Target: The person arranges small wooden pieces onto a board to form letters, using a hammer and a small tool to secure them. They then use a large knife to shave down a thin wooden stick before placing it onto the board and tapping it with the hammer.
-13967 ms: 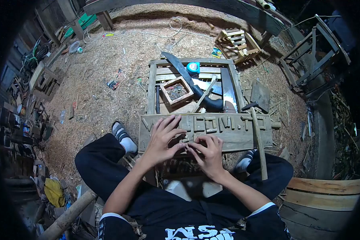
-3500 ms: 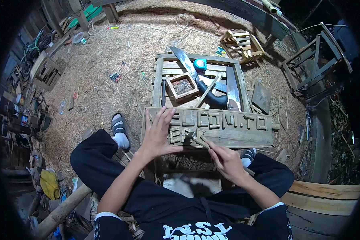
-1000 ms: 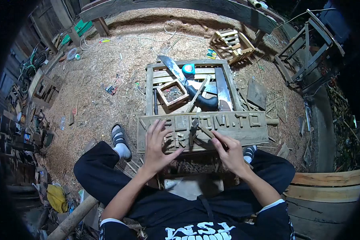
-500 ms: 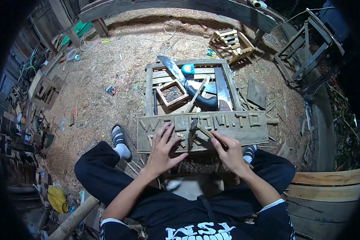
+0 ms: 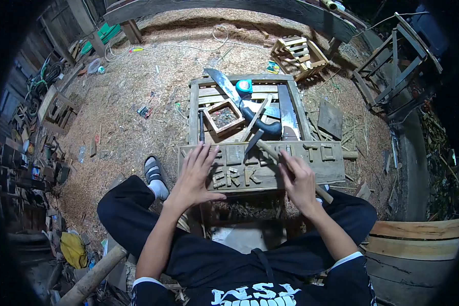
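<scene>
Your left grip [image 5: 195, 173] is open: fingers spread, palm down on the left end of the sign board [image 5: 311, 173], covering the first letters of its upper row. Your right grip [image 5: 299, 179] is closed around the wooden handle of the hammer [image 5: 271, 153], about midway along the shaft. The butt end juts out past the wrist, over the board's near edge. The dark hammer head sits at the board's far edge, near its middle — contact with the wood cannot be confirmed.

The board lies crosswise along the near edge of a slatted crate [image 5: 194, 109], just in front of your knees. Wooden letters [image 5: 234, 177] stand in two rows on its face. The lower row, reading E R K, lies between the two grips. The upper row ends in T O toward the right end.

On the crate behind the board:
- A small square box [image 5: 223, 116] sits left of centre, with a dark-handled tool [image 5: 201, 125] just beside it along the left edge.
- A machete [image 5: 224, 86] lies diagonally from the far edge.
- A teal tape measure [image 5: 246, 86] sits just beside the machete blade.
- A handsaw [image 5: 289, 109] lies along the right edge.

Sawdust covers the floor all around.
</scene>
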